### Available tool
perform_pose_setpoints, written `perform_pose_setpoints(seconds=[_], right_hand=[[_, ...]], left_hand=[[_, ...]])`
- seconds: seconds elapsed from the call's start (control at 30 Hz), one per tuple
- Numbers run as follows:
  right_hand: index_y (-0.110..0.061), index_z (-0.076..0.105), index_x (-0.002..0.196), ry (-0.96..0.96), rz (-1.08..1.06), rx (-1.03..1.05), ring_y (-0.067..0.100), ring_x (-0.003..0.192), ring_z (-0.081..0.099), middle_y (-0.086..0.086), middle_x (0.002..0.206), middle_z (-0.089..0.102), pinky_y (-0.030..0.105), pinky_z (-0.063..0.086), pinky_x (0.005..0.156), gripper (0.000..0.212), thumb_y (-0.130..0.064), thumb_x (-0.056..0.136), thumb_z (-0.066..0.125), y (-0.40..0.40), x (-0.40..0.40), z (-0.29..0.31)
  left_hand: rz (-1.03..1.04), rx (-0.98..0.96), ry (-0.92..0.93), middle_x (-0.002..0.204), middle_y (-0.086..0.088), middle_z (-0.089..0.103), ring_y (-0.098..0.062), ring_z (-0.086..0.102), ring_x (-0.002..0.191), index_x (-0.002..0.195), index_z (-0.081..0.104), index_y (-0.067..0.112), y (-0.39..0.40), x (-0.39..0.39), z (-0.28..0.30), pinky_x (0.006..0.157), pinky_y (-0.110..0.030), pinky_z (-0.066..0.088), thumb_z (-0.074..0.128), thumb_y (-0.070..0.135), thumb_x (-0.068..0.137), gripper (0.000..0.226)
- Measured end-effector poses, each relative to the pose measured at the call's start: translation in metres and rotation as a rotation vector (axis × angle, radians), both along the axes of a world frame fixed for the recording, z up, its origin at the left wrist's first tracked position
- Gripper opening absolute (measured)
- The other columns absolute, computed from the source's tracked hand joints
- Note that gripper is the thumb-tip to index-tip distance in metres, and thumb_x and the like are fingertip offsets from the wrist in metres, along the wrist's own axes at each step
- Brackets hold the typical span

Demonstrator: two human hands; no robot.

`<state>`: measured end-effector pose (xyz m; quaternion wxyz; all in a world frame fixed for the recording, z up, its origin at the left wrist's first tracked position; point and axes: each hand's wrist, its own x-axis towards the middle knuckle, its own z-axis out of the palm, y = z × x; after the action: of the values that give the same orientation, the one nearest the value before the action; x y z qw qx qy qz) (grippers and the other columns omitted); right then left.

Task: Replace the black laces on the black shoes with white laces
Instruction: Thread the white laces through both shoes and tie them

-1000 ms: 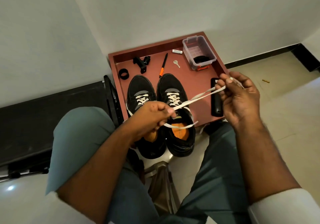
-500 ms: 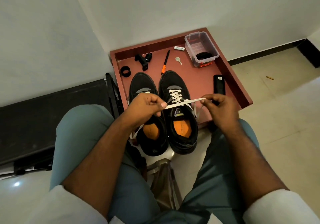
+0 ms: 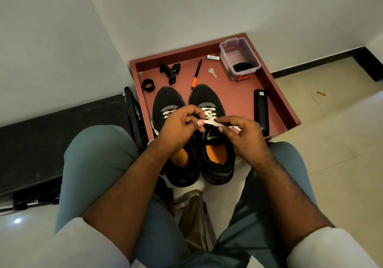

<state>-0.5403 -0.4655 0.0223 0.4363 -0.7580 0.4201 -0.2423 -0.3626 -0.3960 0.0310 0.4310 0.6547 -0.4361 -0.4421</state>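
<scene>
Your left hand [image 3: 178, 126] and right hand [image 3: 244, 135] each pinch the white lace [image 3: 211, 122] over the right black shoe [image 3: 213, 143], hiding its upper eyelets. Both shoes' heels overhang the red tray [image 3: 275, 93]'s near edge; bare tray floor lies beside the remote [image 3: 261, 110].

The person wears muted teal-grey trousers [image 3: 91, 164] — plain fabric, no visible pattern, a bit creased around the knees. Up top there's a white shirt with the sleeves [image 3: 68, 245] ending just past the elbows, so both forearms are bare. The cuffs look soft and loosely bunched, nothing fancy. The left hand [image 3: 176, 125] and right hand [image 3: 242, 137] are bare too — no rings, watch or bands that can be made out from the head view.
</scene>
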Motion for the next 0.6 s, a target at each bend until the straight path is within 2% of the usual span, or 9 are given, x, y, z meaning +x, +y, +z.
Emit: perform_pose_setpoints(seconds=[0.1,0.2,0.27,0.33,0.4,0.5,0.6], right_hand=[[-0.026,0.064,0.122,-0.033,0.098,0.097,-0.003,0.11,0.058,-0.012,0.115,0.066,0.014,0.045,0.095,0.045,-0.01,0.081,0.075,0.005,0.007,0.0],[-0.02,0.073,0.105,-0.094,0.051,0.107,0.006,0.098,0.066,-0.005,0.101,0.072,0.024,0.051,0.087,0.025,-0.009,0.083,0.073,0.004,0.008,-0.007],[-0.015,0.075,0.099,-0.129,-0.011,0.104,0.005,0.092,0.066,-0.003,0.094,0.072,0.022,0.051,0.083,0.017,-0.01,0.084,0.072,0.001,0.005,-0.01],[-0.013,0.075,0.098,-0.136,-0.067,0.064,-0.004,0.083,0.062,-0.004,0.086,0.067,0.011,0.046,0.075,0.016,-0.01,0.083,0.073,-0.002,0.004,-0.008],[-0.013,0.075,0.099,-0.122,-0.098,0.041,-0.007,0.076,0.057,-0.004,0.08,0.062,0.007,0.042,0.069,0.016,-0.011,0.084,0.072,-0.004,0.004,-0.008],[-0.015,0.075,0.103,-0.009,-0.06,0.01,-0.004,0.075,0.054,-0.006,0.08,0.056,0.005,0.039,0.067,0.016,-0.016,0.088,0.068,-0.005,0.004,-0.014],[-0.014,0.075,0.103,0.136,0.046,-0.054,0.007,0.079,0.054,-0.001,0.082,0.054,0.008,0.038,0.068,0.016,-0.018,0.091,0.064,-0.004,0.006,-0.022]], left_hand=[[-0.049,-0.032,0.084,0.074,-0.013,0.072,-0.013,0.071,0.071,0.113,0.055,0.014,-0.003,-0.007,0.005,0.074,-0.019,0.052,0.062,0.003,0.091,0.026],[-0.03,0.019,0.06,0.071,-0.008,0.072,-0.011,0.058,0.048,0.116,0.054,0.016,-0.005,-0.004,0.003,0.048,-0.02,0.044,0.065,0.012,0.091,0.027],[0.017,0.031,-0.015,0.071,-0.005,0.071,-0.01,0.05,0.042,0.109,0.059,0.018,-0.006,-0.005,-0.003,0.041,-0.021,0.039,0.06,0.016,0.095,0.014],[0.127,0.033,-0.124,0.073,-0.001,0.068,-0.011,0.053,0.046,0.096,0.063,0.021,-0.006,-0.012,-0.011,0.041,-0.023,0.043,0.056,0.019,0.097,0.007],[0.196,0.073,-0.21,0.073,0.001,0.064,-0.013,0.059,0.054,0.09,0.062,0.023,-0.004,-0.019,-0.019,0.046,-0.031,0.052,0.062,0.024,0.093,0.003],[0.116,0.188,-0.334,0.076,0.0,0.064,-0.019,0.064,0.066,0.099,0.066,0.02,-0.002,-0.026,-0.028,0.06,-0.041,0.057,0.073,0.037,0.083,0.025],[0.087,0.208,-0.368,0.067,-0.005,0.066,-0.023,0.064,0.059,0.097,0.069,0.012,-0.005,-0.028,-0.029,0.058,-0.044,0.057,0.07,0.03,0.084,0.023]])
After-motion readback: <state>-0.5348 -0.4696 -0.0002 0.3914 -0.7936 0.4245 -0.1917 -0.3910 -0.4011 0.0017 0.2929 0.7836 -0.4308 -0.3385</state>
